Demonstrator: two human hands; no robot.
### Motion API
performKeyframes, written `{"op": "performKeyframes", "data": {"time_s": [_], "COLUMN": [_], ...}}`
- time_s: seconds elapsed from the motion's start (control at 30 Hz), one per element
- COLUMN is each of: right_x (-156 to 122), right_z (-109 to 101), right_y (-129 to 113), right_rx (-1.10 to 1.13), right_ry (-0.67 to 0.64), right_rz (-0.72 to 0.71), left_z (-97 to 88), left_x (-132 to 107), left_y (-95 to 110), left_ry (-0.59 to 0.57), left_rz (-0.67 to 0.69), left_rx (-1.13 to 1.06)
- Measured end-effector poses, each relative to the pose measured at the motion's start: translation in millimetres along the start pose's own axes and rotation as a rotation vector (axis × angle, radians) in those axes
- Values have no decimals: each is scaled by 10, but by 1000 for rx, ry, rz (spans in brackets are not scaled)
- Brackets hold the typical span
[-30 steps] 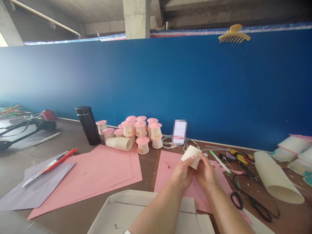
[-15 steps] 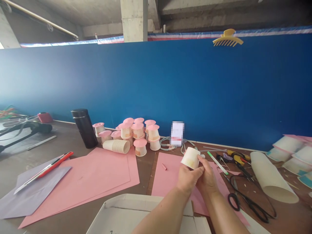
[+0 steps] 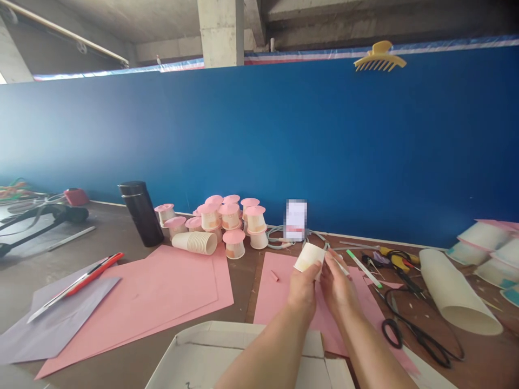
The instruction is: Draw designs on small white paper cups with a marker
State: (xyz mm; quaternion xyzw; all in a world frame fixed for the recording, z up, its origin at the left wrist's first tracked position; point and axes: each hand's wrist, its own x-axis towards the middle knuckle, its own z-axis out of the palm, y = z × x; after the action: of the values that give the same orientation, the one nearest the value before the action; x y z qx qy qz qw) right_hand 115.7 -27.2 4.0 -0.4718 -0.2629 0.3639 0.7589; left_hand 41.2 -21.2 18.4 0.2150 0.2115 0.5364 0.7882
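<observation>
My left hand (image 3: 303,289) is wrapped round a white paper cup (image 3: 309,258), which is tilted over a pink paper sheet (image 3: 275,302). Close on the cup's right is my right hand (image 3: 338,281), its fingers curled with the tips at the cup's side. A slim whitish thing (image 3: 344,266) shows past these fingers; its kind is unclear, and the palm side is hidden. Just right of that hand lies a green-and-white pen (image 3: 364,268). A small pink paper piece (image 3: 274,276) rests on the sheet, left of the cup.
Paper cups with pink discs (image 3: 231,216) are stacked at the back, beside nested cups (image 3: 194,243) and a black flask (image 3: 141,213). Left lies a red utility knife (image 3: 87,278). Scissors (image 3: 425,346) and a paper roll (image 3: 458,292) lie right. Cardboard (image 3: 235,356) is in front.
The cup has moved slightly left and tilted in my left hand. My right hand has turned, and more of the slim whitish thing shows behind its fingers.
</observation>
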Motion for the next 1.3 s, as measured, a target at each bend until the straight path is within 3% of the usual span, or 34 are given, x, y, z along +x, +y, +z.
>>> {"op": "performKeyframes", "data": {"time_s": [0.03, 0.1, 0.27, 0.4, 0.67, 0.9, 1.3], "right_x": [-12, -50, -179, -205, -159, -165, -181], "right_z": [-6, -9, 39, 57, 24, 43, 60], "right_y": [-30, -103, -223, -205, -135, -180, -221], "right_rx": [-97, -299, -580, -677, -645, -793, -916], "right_ry": [84, 203, 117, 58, 9, 19, 43], "right_rz": [-68, -226, -541, -693, -677, -744, -718], "left_z": [-17, -56, -110, -103, -92, -81, -62], "left_x": [24, 74, 144, 142, 144, 119, 84], "left_y": [-1, -6, -8, 11, 42, 38, 52], "left_ry": [-48, -30, 104, 78, 53, -4, -93], "left_rz": [24, 10, -70, -108, -103, -72, -38], "left_rx": [-48, -105, -189, -241, -255, -213, -139]}}
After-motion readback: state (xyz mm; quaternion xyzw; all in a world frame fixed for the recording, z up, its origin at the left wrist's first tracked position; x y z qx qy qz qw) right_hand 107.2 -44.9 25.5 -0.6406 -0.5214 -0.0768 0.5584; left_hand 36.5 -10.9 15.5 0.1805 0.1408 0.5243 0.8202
